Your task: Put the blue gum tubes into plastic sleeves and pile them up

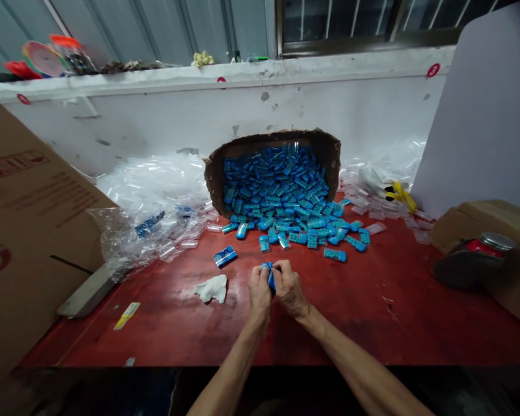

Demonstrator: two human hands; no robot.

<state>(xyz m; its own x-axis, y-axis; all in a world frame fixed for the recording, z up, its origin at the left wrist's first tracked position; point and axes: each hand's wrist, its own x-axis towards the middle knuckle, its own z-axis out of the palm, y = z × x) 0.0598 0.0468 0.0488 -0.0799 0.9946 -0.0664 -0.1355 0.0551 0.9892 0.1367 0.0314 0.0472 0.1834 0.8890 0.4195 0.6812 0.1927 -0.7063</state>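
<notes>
My left hand [259, 288] and my right hand [291, 290] are close together above the red table, fingers closed on a small blue piece [270, 279]. Most of this piece is covered by the fingers, so its exact kind is hidden. Just beyond my left hand lies a flat blue packet [225, 256], with a crumpled white cloth or tissue [212, 289] nearer to me. Further back, many small blue cases with green dots [281, 196] spill from a cardboard box [214, 179] lying on its side.
Clear plastic bags [151, 185] are heaped at the left, by a large carton [30, 231] and a grey bar [91, 292]. Clear plastic pieces [379, 208] lie at the right. A jar with a metal lid [496, 242] stands near a brown carton [472, 222].
</notes>
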